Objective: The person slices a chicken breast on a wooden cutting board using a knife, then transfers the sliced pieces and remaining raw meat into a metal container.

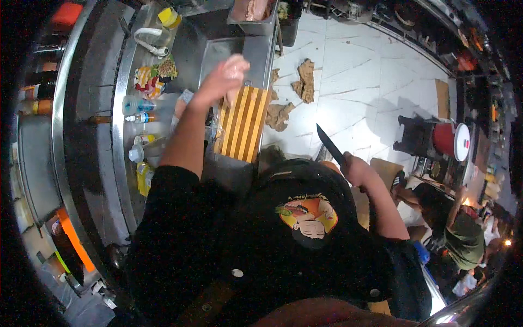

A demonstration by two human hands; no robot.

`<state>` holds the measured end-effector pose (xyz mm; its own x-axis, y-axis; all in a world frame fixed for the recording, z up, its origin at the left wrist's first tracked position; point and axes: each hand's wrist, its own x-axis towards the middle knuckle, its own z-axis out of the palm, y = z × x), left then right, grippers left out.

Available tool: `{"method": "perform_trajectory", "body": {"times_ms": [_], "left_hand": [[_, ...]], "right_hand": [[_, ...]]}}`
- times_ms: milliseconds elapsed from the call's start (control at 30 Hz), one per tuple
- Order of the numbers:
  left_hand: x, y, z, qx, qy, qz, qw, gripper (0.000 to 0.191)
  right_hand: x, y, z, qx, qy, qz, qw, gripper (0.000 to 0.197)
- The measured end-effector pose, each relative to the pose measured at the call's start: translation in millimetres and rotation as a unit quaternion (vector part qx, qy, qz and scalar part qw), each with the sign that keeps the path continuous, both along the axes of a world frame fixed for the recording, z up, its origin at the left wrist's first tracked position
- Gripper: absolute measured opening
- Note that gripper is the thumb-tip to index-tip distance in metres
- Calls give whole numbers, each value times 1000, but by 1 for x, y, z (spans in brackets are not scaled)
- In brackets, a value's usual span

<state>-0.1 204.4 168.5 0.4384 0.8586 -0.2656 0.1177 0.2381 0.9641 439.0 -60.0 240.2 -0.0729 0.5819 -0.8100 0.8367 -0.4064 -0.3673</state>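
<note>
My right hand (358, 171) grips a kitchen knife (330, 144) off to the right of the counter, its dark blade angled up and away over the floor. Stretched forward on the other side, my left hand (224, 78) hovers near the far end of a striped wooden cutting board (242, 124). Its fingers look wet and blurred, and I cannot tell whether they hold anything. Beneath and beyond this hand lies a shallow steel basin or tray (256, 57). A steel container (254, 27) with raw meat (256, 9) stands farther off.
Left of the board are a white faucet (148, 41), a yellow sponge (168, 17), a dropper-tipped bottle (141, 117) and other containers. Flattened brown cardboard (305, 81) lies on the tiled floor. At right, a red pot (443, 141) has a white lid; another person (466, 239) is near a flame.
</note>
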Motion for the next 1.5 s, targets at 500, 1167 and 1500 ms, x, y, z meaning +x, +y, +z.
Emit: {"method": "perform_trajectory", "body": {"times_ms": [500, 1167, 1500], "left_hand": [[26, 251, 27, 302, 511, 4, 805, 72], [-154, -155, -80, 274, 430, 438, 741, 22], [-227, -61, -128, 41, 622, 174, 762, 61]], "right_hand": [[43, -51, -44, 44, 13, 35, 998, 34], [81, -55, -79, 91, -43, 126, 987, 24], [33, -58, -31, 70, -70, 190, 977, 25]]}}
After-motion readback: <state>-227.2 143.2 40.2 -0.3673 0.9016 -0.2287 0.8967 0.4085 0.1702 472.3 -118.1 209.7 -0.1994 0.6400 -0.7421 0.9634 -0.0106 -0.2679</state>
